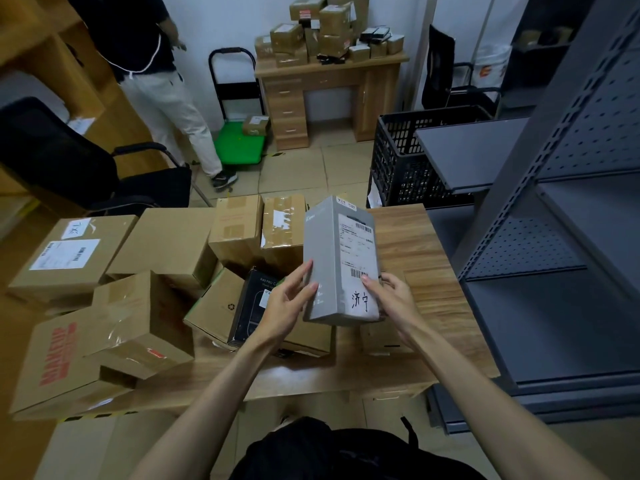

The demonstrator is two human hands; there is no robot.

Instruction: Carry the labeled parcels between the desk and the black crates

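A tall grey parcel (341, 258) with a white shipping label and black handwriting is held up above the wooden desk (412, 258). My left hand (287, 303) lies with straight fingers against its left side. My right hand (391, 296) grips its lower right edge, thumb on the label. Several brown cardboard parcels (166, 244) and a black boxed product (251, 303) crowd the desk's left and middle. A black crate (398, 161) stands on the floor beyond the desk, to the right.
A grey metal shelving unit (554, 209) stands close on the right. A person in white trousers (169, 105) stands at the back left by a green trolley (240, 143). A black office chair (69, 157) is at left. A far desk (329, 81) holds more parcels.
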